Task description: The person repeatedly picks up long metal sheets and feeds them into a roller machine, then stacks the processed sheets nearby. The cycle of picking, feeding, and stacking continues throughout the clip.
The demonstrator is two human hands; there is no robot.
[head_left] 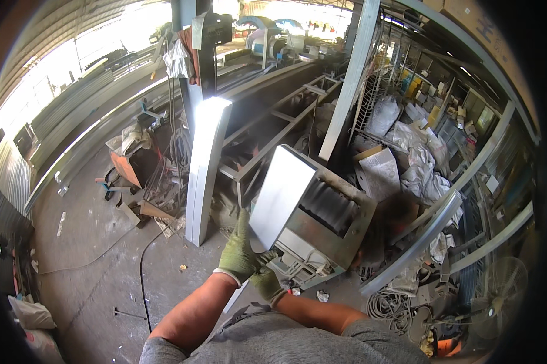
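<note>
A long, shiny silver-white metal channel [281, 193] slants away in front of me. Its far part stands raised, and a strip of the near end shows beneath my left wrist. My left hand [238, 250], in a green knit glove, grips its left edge, with the fingers stretched up along the side. Close by, my right hand [265, 281], gloved alike, is curled at the channel's right edge near the lower end. My left hand hides part of the right hand's grip. Left of the channel, a second bright metal length [209, 173] stands upright and apart from my hands.
A machine frame with a dark roller opening [329, 209] sits just right of the channel. Behind runs a steel frame [279, 124]. Posts [350, 79] rise beyond. A black cable [142, 273] crosses the floor at left; coiled wire [387, 309] and a fan [498, 300] stand right.
</note>
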